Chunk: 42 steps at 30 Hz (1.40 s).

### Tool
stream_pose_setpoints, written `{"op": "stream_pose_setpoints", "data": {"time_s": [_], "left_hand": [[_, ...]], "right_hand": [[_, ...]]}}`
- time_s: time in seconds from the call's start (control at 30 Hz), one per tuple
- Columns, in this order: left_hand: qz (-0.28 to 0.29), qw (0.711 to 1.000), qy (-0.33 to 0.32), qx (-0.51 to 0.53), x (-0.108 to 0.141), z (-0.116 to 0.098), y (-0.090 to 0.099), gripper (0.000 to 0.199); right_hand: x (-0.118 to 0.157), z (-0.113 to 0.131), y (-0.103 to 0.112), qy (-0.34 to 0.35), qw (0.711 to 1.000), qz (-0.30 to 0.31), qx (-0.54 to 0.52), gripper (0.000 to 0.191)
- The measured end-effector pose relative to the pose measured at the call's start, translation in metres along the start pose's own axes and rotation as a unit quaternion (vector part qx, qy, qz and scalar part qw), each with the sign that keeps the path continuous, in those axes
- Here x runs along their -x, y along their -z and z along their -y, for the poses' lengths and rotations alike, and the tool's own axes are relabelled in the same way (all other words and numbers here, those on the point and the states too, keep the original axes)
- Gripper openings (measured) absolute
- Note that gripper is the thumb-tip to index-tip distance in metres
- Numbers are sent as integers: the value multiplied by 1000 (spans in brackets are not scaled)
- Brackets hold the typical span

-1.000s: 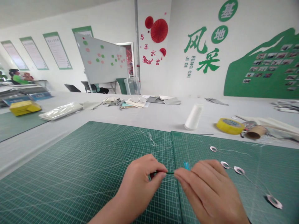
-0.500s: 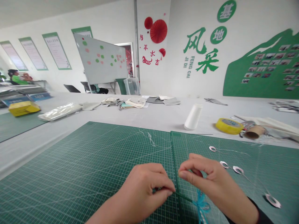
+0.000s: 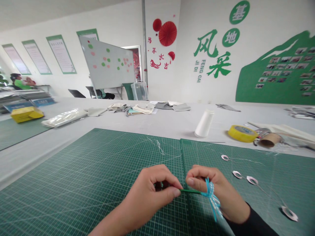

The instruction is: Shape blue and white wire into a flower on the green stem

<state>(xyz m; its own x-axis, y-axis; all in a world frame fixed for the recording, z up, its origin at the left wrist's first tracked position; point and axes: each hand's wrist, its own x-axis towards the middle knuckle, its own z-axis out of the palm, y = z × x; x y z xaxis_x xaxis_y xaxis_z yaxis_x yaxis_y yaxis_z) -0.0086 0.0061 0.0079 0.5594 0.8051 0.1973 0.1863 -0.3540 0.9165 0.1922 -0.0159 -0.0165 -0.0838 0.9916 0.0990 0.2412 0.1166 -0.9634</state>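
My left hand [image 3: 155, 188] pinches the end of a thin green stem [image 3: 191, 191] between thumb and forefinger. At the stem's right end is a bright blue looped flower [image 3: 212, 196], with pale strands hanging down from it. My right hand [image 3: 227, 193] is behind the flower, fingers curled and thumb pressed to the forefinger. Whether a thread is in that pinch is too fine to see. Under both hands lies a green cutting mat [image 3: 118, 167]. Right of my hands rest small white rings [image 3: 252, 180] with thin wires or threads.
Farther back stand a white thread cone [image 3: 204, 124], a yellow tape roll [image 3: 242, 133] and a cardboard tube [image 3: 270, 140]. Loose white thread [image 3: 160, 147] lies on the mat. Fabric scraps [image 3: 142, 108], a plastic packet [image 3: 65, 118] and a yellow box [image 3: 27, 114] line the table. A person sits far left.
The stem and blue flower have swung up to nearly level, and the flower now shows in front of my right hand. My left hand keeps its pinch; my right hand has turned slightly.
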Motion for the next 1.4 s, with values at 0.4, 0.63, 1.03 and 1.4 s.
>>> {"op": "stream_pose_setpoints", "data": {"time_s": [0.4, 0.63, 1.03, 1.4], "left_hand": [[-65, 970, 133, 191, -6, 9, 1, 5], [-97, 966, 163, 175, -6, 9, 2, 10], [-120, 990, 44, -68, -5, 11, -2, 10], [-47, 980, -61, -185, 2, 12, -6, 18]], "right_hand": [[12, -6, -24, 50, 990, -110, 73, 21], [18, -1, -33, 169, 952, -145, 209, 20], [28, 0, -44, 460, 707, -201, 497, 7], [28, 15, -28, 402, 751, -232, 470, 6]]}}
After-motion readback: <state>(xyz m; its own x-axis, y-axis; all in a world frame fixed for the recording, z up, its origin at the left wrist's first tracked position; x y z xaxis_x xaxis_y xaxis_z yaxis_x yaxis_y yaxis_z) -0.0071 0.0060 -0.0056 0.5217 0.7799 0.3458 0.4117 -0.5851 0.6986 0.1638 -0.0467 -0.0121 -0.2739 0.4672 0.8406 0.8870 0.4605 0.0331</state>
